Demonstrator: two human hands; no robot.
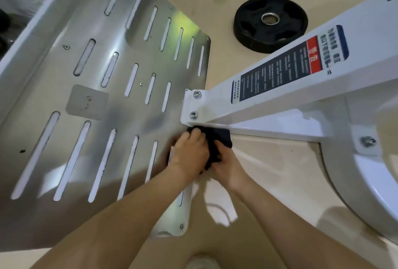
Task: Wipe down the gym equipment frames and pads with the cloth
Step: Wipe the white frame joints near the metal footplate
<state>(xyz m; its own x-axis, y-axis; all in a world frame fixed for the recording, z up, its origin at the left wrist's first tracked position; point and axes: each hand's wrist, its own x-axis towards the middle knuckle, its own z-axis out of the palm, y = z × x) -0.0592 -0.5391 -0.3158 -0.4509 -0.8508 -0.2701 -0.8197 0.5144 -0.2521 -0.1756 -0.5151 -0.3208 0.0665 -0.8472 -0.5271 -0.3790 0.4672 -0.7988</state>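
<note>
Wiping step in hand, at the low joint between the white painted steel frame beam (301,96) and the edge of the large brushed-metal footplate with long slots (120,116). Dark navy crumpled cloth (220,137) bunched just under the white bolted end bracket (193,105), touching its lower edge and lying partly over the footplate corner. Left hand (190,152) on top of the cloth, fingers curled over it, pressing it toward the bracket. Right hand (229,162) gripping the near part of the same cloth from the right side, fingers folded into the fabric. Both hands very close together, touching or almost touching; hard to tell which. Judged as an early or middle point of the task: only one small spot under the cloth now, with the long beam, its blue and red warning label (288,68) and the wide footplate surface all waiting. No pads in view. Next move, probably: draw the cloth along the lower edge of the beam away from the bracket, or up over the two bolts, with steady pressure and enough flat fabric to reach into the corner. Care needed around bolt heads and slot edges, likely to catch the fabric. Black round rubber weight plate (252,32) flat on the beige floor (280,172), well apart from the hands, not in the way.
</note>
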